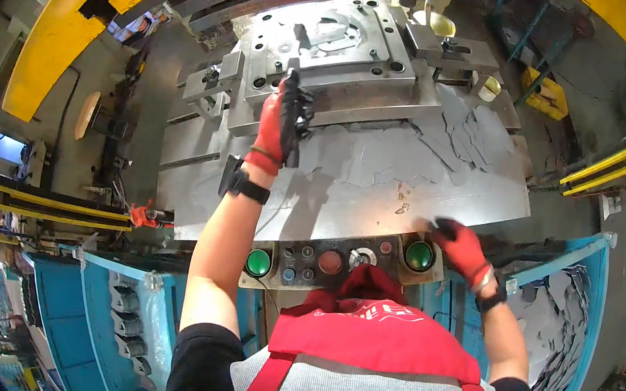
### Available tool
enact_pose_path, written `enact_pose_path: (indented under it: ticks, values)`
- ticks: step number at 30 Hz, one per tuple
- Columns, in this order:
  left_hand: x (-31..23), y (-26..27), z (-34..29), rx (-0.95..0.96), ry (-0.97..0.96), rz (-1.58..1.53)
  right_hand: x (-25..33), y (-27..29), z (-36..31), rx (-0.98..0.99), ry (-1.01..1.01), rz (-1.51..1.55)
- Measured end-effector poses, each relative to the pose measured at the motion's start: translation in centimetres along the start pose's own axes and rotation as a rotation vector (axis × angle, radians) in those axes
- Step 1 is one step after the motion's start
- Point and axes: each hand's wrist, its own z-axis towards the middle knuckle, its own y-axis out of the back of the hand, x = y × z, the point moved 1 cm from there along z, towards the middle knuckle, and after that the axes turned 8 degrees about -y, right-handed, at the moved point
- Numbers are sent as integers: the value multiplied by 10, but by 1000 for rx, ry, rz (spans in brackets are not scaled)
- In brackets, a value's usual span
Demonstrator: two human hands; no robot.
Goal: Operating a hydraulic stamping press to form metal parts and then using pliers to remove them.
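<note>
My left hand [281, 122], in a red and black glove, is raised in front of the metal die [331, 59]. Its fingers are closed round a slim black tool [293, 66], whose kind I cannot make out; the tip points toward the die. A pale flat shape [338, 34] shows on the lit die face. My right hand [464, 249], gloved the same way, is over the right end of the control panel [332, 234], close to a green push button [419, 255]. Its fingertips are blurred, and whether they touch anything cannot be seen.
Thin grey sheet scraps [467, 137] lie on the press bed right of the die. Blue bins with metal pieces [549, 322] flank me. Another green button [258, 263] is at the panel's left end. The yellow press frame [56, 43] arches at upper left.
</note>
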Motion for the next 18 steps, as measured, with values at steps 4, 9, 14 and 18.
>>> enact_pose_path:
  ticks: [4,9,14,18]
  values:
    - [-41,-4,-70,-111,27,141,69,-32,59,-25,241,36]
    - [-43,32,-166,-322,63,114,108,-109,148,-240,511,-269]
    - [-29,75,-258,-474,57,194,137,-152,185,-420,438,-663]
    - [-16,101,-297,-540,164,13,159,-156,181,-256,214,-828]
